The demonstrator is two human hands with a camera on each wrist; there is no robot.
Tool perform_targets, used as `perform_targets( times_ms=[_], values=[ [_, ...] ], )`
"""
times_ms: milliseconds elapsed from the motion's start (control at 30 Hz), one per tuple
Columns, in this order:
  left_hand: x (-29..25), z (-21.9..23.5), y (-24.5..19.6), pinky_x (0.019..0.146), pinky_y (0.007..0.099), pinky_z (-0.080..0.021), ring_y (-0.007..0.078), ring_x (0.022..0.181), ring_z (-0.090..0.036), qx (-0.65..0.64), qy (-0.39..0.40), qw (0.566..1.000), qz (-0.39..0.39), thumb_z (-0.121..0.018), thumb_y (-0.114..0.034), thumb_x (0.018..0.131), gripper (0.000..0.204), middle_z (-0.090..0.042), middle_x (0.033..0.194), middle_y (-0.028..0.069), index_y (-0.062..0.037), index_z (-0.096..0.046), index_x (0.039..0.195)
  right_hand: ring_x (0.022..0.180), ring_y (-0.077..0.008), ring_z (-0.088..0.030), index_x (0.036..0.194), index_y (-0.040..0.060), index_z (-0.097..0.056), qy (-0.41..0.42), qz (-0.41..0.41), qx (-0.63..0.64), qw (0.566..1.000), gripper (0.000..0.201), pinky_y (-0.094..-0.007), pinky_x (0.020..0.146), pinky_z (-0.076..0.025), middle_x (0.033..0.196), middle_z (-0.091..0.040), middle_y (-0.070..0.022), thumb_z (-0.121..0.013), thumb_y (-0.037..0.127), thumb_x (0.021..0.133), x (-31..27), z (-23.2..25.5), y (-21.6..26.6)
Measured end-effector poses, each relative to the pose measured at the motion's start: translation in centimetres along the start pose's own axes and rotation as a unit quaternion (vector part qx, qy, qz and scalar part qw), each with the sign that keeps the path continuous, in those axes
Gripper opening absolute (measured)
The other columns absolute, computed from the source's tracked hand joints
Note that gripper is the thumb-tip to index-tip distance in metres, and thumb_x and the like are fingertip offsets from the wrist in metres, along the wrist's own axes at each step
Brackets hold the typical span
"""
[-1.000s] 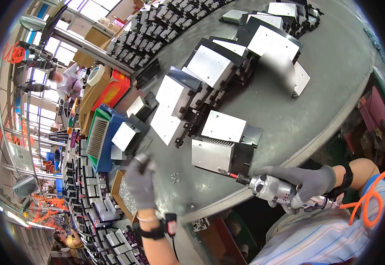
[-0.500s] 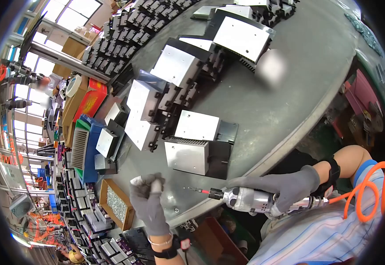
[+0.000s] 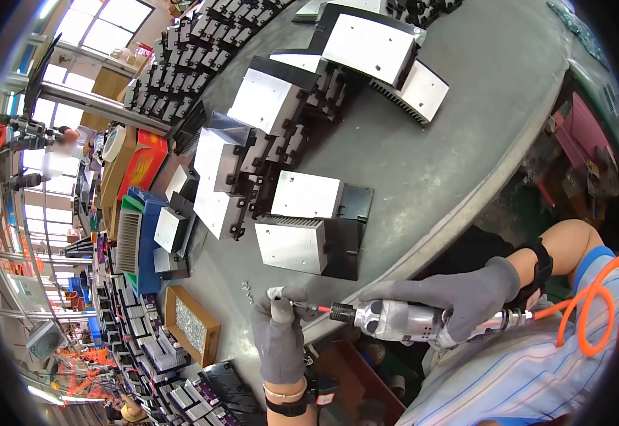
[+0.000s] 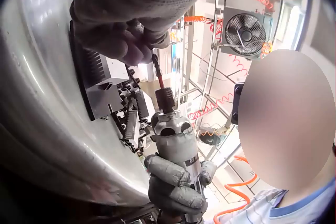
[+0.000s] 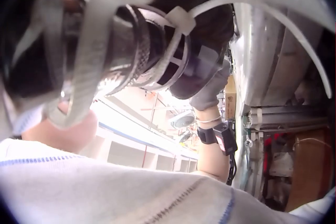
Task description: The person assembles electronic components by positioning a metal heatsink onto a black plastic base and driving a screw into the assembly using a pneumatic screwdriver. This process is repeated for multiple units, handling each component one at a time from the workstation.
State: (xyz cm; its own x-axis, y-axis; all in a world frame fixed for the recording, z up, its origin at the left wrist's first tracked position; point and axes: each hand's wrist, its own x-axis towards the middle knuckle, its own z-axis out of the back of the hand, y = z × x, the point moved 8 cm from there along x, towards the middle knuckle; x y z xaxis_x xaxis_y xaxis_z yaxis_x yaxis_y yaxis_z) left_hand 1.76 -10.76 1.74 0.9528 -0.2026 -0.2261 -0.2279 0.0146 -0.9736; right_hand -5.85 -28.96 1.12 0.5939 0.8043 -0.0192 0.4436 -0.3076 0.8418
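Note:
My right hand [image 3: 481, 290] grips a silver pneumatic screwdriver [image 3: 401, 323] around its body, with the red-shanked bit [image 3: 323, 309] pointing left. At the bit's tip, my left hand [image 3: 281, 337] pinches a small screw, mostly hidden by the gloved fingertips. The left wrist view shows those fingers [image 4: 128, 45] curled right at the end of the bit, above the tool's black chuck [image 4: 165, 99]. A few loose screws [image 3: 247, 292] lie on the table just behind the left hand. Beyond them sits a finned heat sink [image 3: 291, 247] with a black plate.
A cardboard box of screws [image 3: 213, 339] stands left of my left hand. Heat sinks [image 3: 265, 99] with black housings line the grey table [image 3: 423, 177]. A blue bin [image 3: 151, 241] stands at the left. An orange air hose [image 3: 586, 312] loops by my right arm.
My left hand has moved from beside the loose screws and screw box to the bit's tip. The right hand keeps its grip on the screwdriver, and the head view has shifted.

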Motion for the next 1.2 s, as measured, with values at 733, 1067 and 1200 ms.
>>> perform_targets(
  times_ms=[733, 1067, 1200],
  values=[
    [1.0, -0.6, -4.2, 0.081, 0.0302, -0.046, 0.0196, 0.095, -0.057, 0.422, -0.117, 0.878, -0.196, -0.08, -0.053, 0.065, 0.078, -0.063, 0.105, 0.0126, -0.002, -0.06, 0.12, 0.071, -0.0117, -0.054, 0.145, 0.006, -0.021, -0.122, -0.001, 0.0, 0.993, 0.089, -0.0243, 0.058, -0.048, 0.093, -0.048, -0.0061, -0.057, 0.001, 0.063, -3.3, 2.6, -1.4],
    [3.6, -4.0, -3.0, 0.099, 0.0408, -0.039, 0.0341, 0.114, -0.049, 0.444, -0.067, 0.87, -0.205, -0.075, -0.016, 0.062, 0.089, -0.048, 0.125, 0.0202, -0.0073, -0.036, 0.141, 0.064, -0.0123, -0.055, 0.142, 0.006, -0.024, -0.147, -0.025, 0.069, 0.986, 0.086, -0.026, 0.051, -0.05, 0.089, -0.048, -0.0071, -0.056, 0.0, 0.062, -3.0, 3.3, -2.0],
    [3.7, -4.0, -2.9, 0.102, 0.0383, -0.037, 0.0303, 0.117, -0.049, 0.46, -0.057, 0.861, -0.21, -0.076, -0.019, 0.061, 0.092, -0.048, 0.129, 0.0178, -0.0037, -0.034, 0.142, 0.063, -0.0118, -0.053, 0.143, 0.0061, -0.022, -0.152, -0.036, 0.064, 0.986, 0.085, -0.0257, 0.051, -0.049, 0.088, -0.047, -0.0073, -0.055, 0.002, 0.064, -3.4, 2.9, -1.9]
  ],
)
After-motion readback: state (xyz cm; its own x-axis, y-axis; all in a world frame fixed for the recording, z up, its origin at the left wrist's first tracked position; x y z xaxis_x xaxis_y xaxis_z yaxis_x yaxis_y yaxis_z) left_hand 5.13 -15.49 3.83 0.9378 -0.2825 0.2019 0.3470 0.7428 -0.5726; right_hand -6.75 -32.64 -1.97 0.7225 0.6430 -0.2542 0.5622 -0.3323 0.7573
